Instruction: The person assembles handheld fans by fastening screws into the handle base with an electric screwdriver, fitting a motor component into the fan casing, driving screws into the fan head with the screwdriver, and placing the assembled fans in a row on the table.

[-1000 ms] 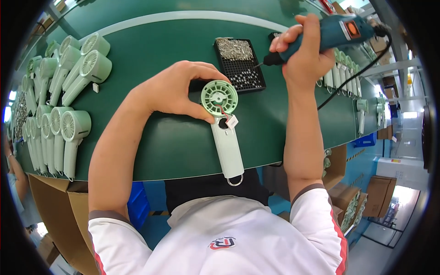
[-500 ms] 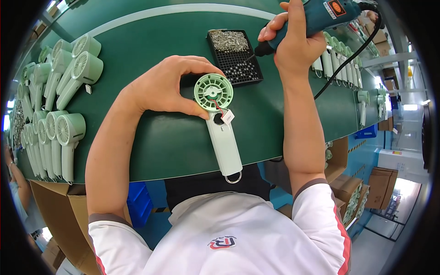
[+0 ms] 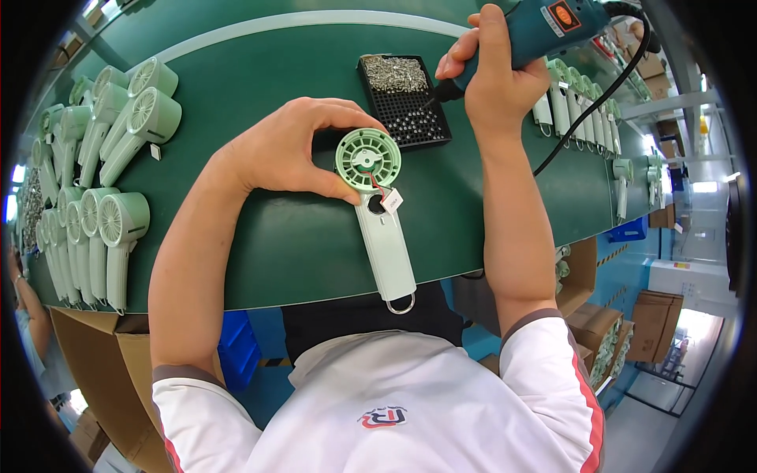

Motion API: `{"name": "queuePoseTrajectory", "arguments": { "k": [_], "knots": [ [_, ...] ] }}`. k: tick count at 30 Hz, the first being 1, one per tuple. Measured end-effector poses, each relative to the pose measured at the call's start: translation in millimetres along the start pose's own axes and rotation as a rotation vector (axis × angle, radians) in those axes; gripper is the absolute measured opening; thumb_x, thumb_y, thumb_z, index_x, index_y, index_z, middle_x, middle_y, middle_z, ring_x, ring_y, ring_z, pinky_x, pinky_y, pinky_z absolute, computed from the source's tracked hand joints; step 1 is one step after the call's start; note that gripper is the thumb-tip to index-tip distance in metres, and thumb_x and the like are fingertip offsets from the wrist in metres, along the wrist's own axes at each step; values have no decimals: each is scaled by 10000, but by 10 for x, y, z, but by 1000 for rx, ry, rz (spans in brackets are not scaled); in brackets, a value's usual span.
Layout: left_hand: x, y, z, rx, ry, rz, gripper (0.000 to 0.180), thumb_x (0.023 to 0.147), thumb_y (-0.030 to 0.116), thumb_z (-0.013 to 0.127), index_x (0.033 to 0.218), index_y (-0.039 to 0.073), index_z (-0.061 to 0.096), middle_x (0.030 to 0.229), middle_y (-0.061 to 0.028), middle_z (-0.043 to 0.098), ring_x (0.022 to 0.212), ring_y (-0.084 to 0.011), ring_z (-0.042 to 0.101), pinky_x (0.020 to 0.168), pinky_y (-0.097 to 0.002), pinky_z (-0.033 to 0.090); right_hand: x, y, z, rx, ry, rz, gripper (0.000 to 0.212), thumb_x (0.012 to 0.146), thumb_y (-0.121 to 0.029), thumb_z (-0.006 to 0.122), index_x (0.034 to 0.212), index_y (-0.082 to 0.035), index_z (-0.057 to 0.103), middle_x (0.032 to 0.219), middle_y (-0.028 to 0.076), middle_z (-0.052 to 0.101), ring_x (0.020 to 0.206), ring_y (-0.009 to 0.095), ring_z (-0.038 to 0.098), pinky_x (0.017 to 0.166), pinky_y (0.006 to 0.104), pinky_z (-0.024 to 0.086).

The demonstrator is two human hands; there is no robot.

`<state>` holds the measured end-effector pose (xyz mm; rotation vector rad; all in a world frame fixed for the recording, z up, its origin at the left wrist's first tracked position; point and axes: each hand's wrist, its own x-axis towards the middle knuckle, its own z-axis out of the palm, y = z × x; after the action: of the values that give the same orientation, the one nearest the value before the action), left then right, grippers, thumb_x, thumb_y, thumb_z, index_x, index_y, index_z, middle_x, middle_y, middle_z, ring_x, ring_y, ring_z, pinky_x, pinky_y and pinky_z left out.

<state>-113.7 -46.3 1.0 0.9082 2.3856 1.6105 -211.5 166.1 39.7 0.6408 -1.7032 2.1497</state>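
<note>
My left hand [image 3: 292, 150] grips a pale green handheld fan [image 3: 386, 244] by its round head, thumb on one side and fingers curled over the other. The head's slotted inside faces up, with red and black wires and a small white tag hanging from it. A metal ring ends the handle at the table's front edge. My right hand [image 3: 505, 87] is wrapped round a teal electric screwdriver [image 3: 552, 30], its tip pointing left and down. That tip is over a black screw tray [image 3: 410, 102], which holds loose screws at the far end and several upright in its holes.
Several finished-looking fans [image 3: 118, 213] lie in rows at the left, and more fans [image 3: 579, 110] line the right. A black cord [image 3: 587, 118] runs from the screwdriver. Below the green table [image 3: 284, 252] are cardboard boxes [image 3: 102, 370] and a blue bin [image 3: 239, 347].
My right hand and the screwdriver have shifted slightly left and down, with the tip closer in over the screw tray. My left hand and the fan have hardly moved.
</note>
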Motion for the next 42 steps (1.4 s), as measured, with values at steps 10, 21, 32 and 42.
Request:
{"name": "queuePoseTrajectory", "arguments": {
  "k": [10,21,32,42],
  "knots": [
    [18,-1,2,6,-3,10,654,630,191,922,1217,1,707,1110,-110,719,1031,-254,688,966,-350,520,29,-65,-1,35,65,34,245,1031,-185,654,933,40,649,611,60,598,437,151,574,424,288,485],
    [10,-40,0,-33,-15,30,651,646,144,947,1234,11,702,1157,-97,706,1061,-208,673,979,-331,517,-86,-583,-61,179,-21,-1,401,1067,-377,544,1051,9,653,656,56,581,482,168,521,454,374,456],
    [-2,-22,11,-71,6,28,623,652,162,935,1208,-3,707,1102,-104,717,1014,-245,692,942,-339,531,-348,-792,95,131,-430,-20,539,1108,-469,401,1180,6,643,667,44,556,466,167,499,429,362,456],
    [29,-49,27,-76,15,42,638,632,181,937,1204,11,711,1108,-110,718,1017,-268,689,938,-357,526,-500,-754,183,55,-322,50,344,1098,-239,494,1062,66,649,638,84,582,454,165,535,421,324,465]
  ]
}}
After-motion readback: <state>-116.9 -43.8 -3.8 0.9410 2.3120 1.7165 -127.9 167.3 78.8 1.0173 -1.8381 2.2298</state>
